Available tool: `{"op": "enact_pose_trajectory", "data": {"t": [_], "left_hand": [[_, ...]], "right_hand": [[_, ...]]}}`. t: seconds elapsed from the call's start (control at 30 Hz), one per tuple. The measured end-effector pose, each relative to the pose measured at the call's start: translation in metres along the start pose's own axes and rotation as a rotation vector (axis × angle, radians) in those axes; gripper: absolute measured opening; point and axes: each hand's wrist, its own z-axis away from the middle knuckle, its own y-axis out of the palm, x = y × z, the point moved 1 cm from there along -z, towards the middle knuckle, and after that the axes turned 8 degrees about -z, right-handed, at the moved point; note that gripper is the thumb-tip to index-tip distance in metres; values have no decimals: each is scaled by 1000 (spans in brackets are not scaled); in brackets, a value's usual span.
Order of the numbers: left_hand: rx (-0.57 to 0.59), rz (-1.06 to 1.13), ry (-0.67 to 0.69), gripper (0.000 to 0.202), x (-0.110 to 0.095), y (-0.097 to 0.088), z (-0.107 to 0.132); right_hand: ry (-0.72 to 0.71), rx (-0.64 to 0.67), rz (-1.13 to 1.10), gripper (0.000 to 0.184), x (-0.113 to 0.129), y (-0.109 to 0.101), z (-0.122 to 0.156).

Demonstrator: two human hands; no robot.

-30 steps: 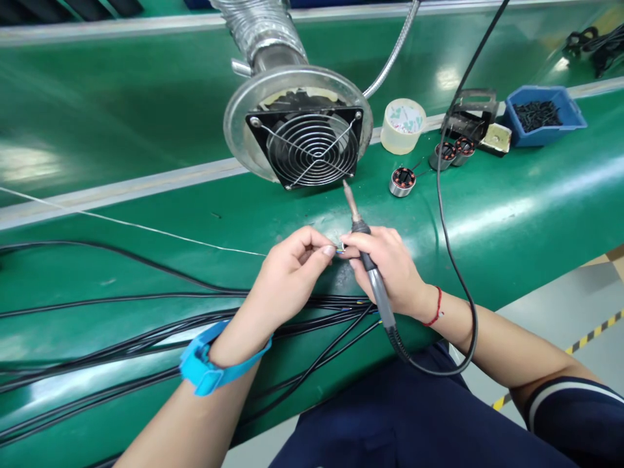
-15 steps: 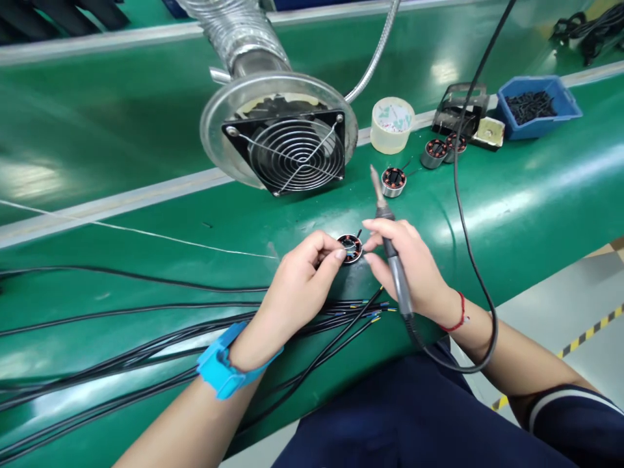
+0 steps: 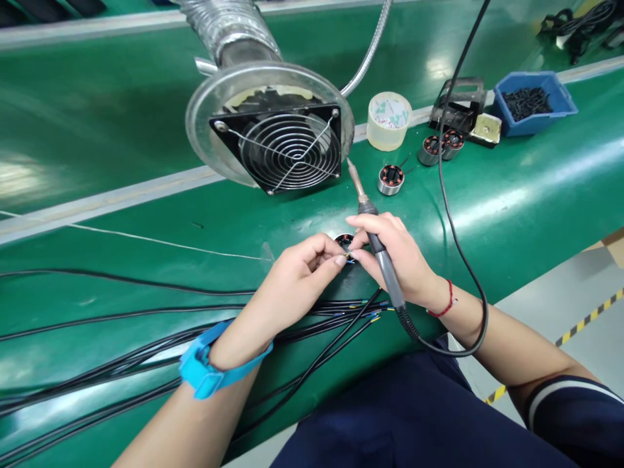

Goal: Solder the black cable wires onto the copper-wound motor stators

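My left hand (image 3: 297,279) is closed in a pinch on a thin wire end just in front of a small round motor stator (image 3: 344,240) that lies on the green bench. My right hand (image 3: 397,257) is wrapped round a soldering iron (image 3: 373,237), tip pointing up and away toward the fan, while its thumb and forefinger meet the left fingertips at the wire. A blue wrist strap (image 3: 207,367) circles my left wrist. Black cables (image 3: 146,338) with stripped coloured ends run from the left to just under my hands.
A metal fume duct with a grilled fan (image 3: 287,149) stands behind my hands. Further right are a tape roll (image 3: 389,120), three more stators (image 3: 390,179), a black metal holder (image 3: 455,107) and a blue bin (image 3: 533,101) of black parts. A solder wire (image 3: 146,238) crosses the bench.
My hands have closed together again over the stator, which now is mostly hidden. The iron's tip has swung left toward the fan. The view shifted slightly.
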Motion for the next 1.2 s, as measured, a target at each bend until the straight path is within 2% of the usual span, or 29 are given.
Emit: {"op": "enact_pose_trajectory", "data": {"t": [0.13, 0.23, 0.33, 0.43, 0.53, 0.73, 0.9, 1.0, 1.2], "left_hand": [[-46, -23, 10, 17, 1, 4, -1], [-99, -55, 7, 16, 1, 7, -2], [-98, -113, -4, 16, -3, 9, -4], [-78, -191, 10, 14, -9, 9, -6], [-82, -253, 28, 15, -12, 8, -6], [-94, -251, 9, 16, -5, 4, -2], [-107, -227, -3, 14, -4, 3, 0], [-115, -226, -3, 14, -3, 3, 0], [-83, -174, -29, 15, 2, 6, -1]], "right_hand": [[6, 5, -22, 36, 0, 1, 0], [31, -44, -20, 38, 2, -6, 1], [71, -119, 6, 39, 5, -17, 6], [132, -102, 40, 41, 4, -20, 12], [167, -41, 49, 40, 0, -14, 13], [96, -8, 58, 34, -3, 2, 2], [87, 42, 179, 40, -1, 8, -3], [79, 27, 178, 39, 3, 2, -1], [85, -124, 99, 32, 22, -21, 20]]}}
